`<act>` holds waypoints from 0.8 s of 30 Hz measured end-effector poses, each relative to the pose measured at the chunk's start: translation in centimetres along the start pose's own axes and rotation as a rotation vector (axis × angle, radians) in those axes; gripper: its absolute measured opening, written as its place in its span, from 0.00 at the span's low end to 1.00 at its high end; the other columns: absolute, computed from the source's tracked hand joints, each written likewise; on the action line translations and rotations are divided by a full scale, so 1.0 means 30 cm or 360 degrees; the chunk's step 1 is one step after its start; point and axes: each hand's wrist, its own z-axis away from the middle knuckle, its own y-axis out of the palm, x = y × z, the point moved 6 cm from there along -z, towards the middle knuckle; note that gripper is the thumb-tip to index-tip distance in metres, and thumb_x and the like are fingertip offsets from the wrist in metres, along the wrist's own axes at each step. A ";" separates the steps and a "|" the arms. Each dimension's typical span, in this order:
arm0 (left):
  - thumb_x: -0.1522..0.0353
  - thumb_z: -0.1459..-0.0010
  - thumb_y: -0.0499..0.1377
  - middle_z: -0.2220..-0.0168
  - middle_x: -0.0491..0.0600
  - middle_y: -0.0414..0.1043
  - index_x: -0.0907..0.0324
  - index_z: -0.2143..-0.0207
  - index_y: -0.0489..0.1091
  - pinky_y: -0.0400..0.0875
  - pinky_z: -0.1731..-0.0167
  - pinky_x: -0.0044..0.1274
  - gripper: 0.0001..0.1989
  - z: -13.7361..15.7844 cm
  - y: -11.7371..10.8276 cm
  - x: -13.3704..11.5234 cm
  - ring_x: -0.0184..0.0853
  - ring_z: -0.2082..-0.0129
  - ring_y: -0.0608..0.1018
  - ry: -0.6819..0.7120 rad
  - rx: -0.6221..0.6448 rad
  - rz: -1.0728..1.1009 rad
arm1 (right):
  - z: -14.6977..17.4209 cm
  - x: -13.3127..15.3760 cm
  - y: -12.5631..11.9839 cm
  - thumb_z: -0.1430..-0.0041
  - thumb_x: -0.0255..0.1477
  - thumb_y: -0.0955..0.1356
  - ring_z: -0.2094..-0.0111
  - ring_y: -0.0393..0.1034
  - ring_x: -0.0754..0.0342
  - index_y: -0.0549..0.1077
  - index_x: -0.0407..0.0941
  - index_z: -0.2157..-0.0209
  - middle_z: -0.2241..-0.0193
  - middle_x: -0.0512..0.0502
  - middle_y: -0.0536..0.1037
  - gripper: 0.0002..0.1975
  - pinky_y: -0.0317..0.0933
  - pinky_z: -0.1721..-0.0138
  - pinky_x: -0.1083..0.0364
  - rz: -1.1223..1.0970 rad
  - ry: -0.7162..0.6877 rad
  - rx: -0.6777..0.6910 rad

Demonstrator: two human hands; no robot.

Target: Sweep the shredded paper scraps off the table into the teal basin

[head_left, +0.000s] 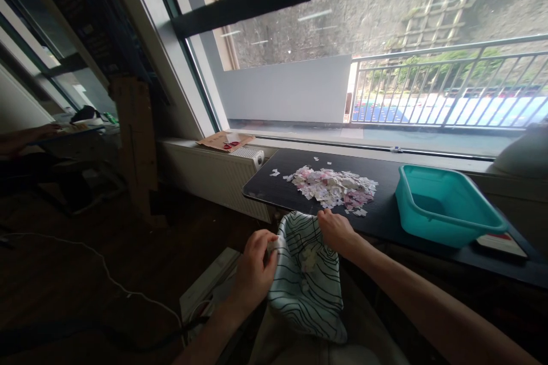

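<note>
A pale green cloth bag [329, 279] with wavy black lines hangs with its mouth open at the near edge of the black table. My left hand [257, 262] is closed at the bag's left rim, with something whitish between thumb and fingers. Pinched in my right hand [336, 231] is the far right rim of the bag. Some pale scraps [309, 259] show inside it. Just beyond, a heap of torn paper scraps [331, 185], white and pinkish, lies on the tabletop [280, 165].
A turquoise plastic basin [454, 225] stands on the table's right side, partly over a flat booklet [503, 244]. Red-handled scissors [231, 145] lie on brown paper [209, 141] by the window, above a radiator [214, 182]. A white cable [109, 274] crosses the floor at left.
</note>
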 end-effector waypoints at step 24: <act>0.50 0.42 0.52 0.51 0.60 0.70 0.63 0.44 0.62 0.63 0.50 0.39 0.32 0.083 0.144 0.193 0.49 0.50 0.72 -0.0965 0.0523 0.0971 | 0.065 -0.092 0.012 0.37 0.35 0.58 0.56 0.71 0.52 0.63 0.42 0.46 0.54 0.40 0.73 0.20 0.61 0.58 0.56 -0.0668 -0.0061 -0.0225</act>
